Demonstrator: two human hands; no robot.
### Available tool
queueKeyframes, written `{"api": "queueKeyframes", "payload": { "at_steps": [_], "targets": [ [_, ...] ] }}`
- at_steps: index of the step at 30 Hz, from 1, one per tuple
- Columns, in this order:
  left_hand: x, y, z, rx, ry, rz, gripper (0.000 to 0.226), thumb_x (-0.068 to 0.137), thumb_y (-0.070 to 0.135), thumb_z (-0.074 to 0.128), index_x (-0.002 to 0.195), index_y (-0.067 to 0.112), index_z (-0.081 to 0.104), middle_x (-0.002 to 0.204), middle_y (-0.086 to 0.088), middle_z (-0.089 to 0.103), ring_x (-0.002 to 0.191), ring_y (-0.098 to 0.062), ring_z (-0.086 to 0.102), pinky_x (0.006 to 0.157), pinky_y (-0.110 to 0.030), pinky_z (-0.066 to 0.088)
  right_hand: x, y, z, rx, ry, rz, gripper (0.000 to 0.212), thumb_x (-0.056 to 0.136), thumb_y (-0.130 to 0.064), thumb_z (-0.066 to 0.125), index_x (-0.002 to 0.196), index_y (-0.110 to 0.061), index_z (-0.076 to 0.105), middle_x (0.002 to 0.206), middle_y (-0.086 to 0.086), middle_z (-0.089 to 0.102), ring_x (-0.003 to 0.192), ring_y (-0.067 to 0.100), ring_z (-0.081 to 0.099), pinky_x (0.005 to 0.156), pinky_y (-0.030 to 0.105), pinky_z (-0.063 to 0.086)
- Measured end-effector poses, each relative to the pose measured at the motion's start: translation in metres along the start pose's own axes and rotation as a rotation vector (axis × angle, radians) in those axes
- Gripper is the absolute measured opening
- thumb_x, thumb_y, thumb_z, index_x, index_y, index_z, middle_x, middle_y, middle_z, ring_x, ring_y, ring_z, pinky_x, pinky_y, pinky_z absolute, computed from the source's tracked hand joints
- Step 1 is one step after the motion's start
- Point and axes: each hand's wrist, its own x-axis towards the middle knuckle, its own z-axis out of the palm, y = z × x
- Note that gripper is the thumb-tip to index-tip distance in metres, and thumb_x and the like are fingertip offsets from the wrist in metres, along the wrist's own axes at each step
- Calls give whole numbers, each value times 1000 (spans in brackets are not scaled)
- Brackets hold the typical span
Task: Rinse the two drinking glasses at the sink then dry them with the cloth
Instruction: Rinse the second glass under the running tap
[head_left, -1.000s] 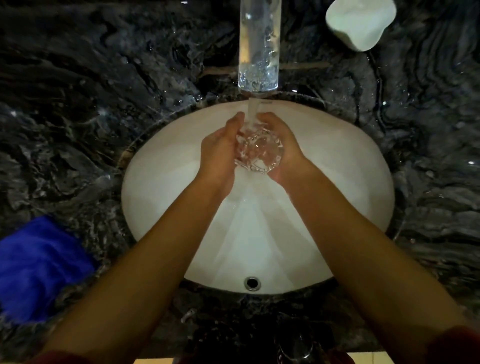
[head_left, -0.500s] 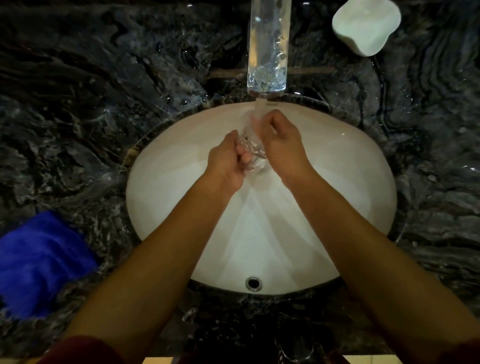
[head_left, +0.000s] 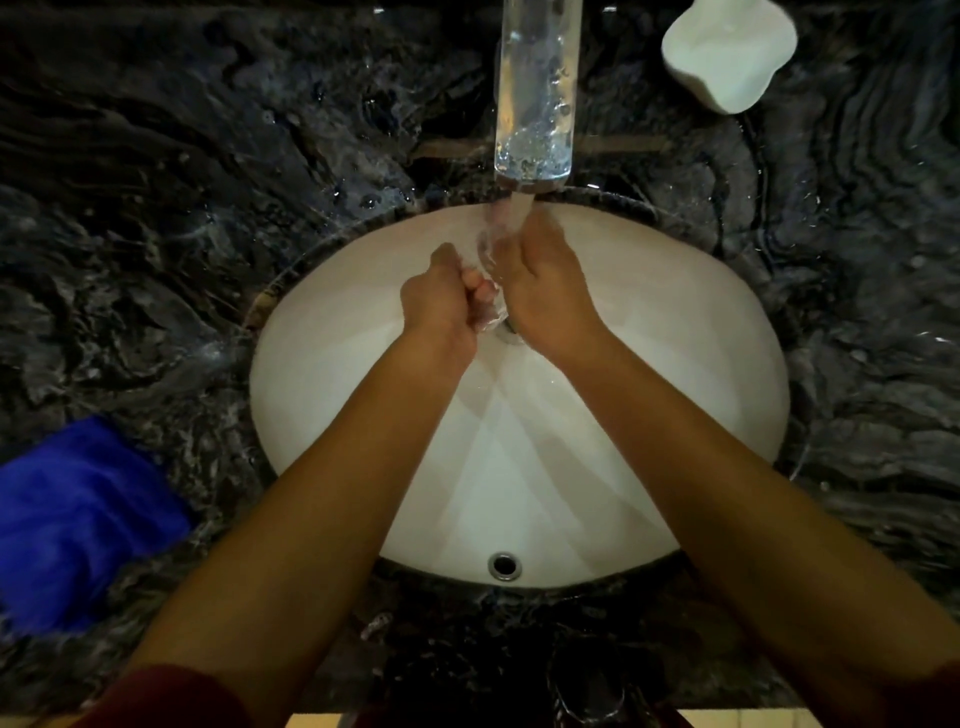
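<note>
Under the faucet (head_left: 537, 93) the glass (head_left: 488, 270) sits pinched between both hands — left hand (head_left: 441, 299) curled round its near end, right hand (head_left: 545, 291) wrapped along its side — long axis running toward the spout, cloth (head_left: 78, 519) well off left.

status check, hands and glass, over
Left hand and right hand both gripping clear drinking glass under tap stream. Blue cloth on dark counter, untouched. Nothing in the way.

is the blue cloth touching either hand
Apart. The head view shows the cloth lying on the counter, with dark counter between it and both hands, left and right, at the glass.
</note>
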Motion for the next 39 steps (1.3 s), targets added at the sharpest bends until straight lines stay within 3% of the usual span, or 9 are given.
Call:
{"api": "queueKeyframes", "payload": {
  "at_steps": [6,9,13,17,20,24,31,35,39],
  "targets": [
    [-3,0,-1,66,-116,-22,29,102,23,59,75,14,67,62,-3,52,48,-16,46,49,-27,35,28,-1,-17,271,-74,216,31,100,-28,53,83,-20,78,89,1,78,92,23,73,93,44,56],
    [-3,-6,4,96,-27,-20,40,107,20,49,67,13,55,50,-1,49,38,-14,43,39,-21,34,10,0,-4,-178,29,153,43,108,-41,39,107,-14,72,105,6,74,100,25,66,77,33,43],
    [-4,-9,0,160,15,55,30,103,18,54,78,5,65,71,-9,65,66,-24,63,63,-34,54,-18,-8,12,-310,96,95,42,103,-37,44,134,-12,57,130,8,60,115,28,56,82,35,44],
    [-15,-3,-5,292,-123,88,39,105,15,45,67,11,56,54,-5,49,44,-18,45,43,-22,34,-5,-17,-2,-126,119,278,38,100,-39,42,98,-15,72,93,2,69,89,25,64,71,34,43],
    [-15,4,-8,286,-105,93,41,103,20,53,63,15,59,55,-4,59,54,-21,59,58,-31,49,8,-24,-10,10,75,351,36,92,-41,50,86,-16,74,87,2,74,86,25,66,76,38,51],
    [-20,5,-17,223,-87,55,17,97,24,60,85,12,62,99,-17,56,93,-32,50,81,-48,38,16,-14,-9,184,3,448,29,96,-36,54,85,-18,74,87,-1,76,81,18,69,75,32,48],
    [-22,1,-14,31,-3,-15,42,110,24,43,68,16,47,45,0,51,32,-13,42,40,-21,31,-22,-1,17,166,125,252,33,105,-42,45,114,-15,63,101,0,67,90,13,62,75,29,46],
    [-23,3,-12,150,-39,137,39,109,29,47,81,7,62,59,-5,66,45,-14,60,48,-23,47,-31,0,16,138,171,151,57,95,-60,54,137,-22,53,127,-2,60,109,11,58,87,26,49],
    [-24,8,-13,261,-137,170,38,108,31,50,98,0,70,80,-14,76,69,-25,73,67,-38,62,-7,5,5,234,57,414,41,94,-58,58,116,-23,60,107,0,72,91,21,73,70,39,63]
  ]
}}
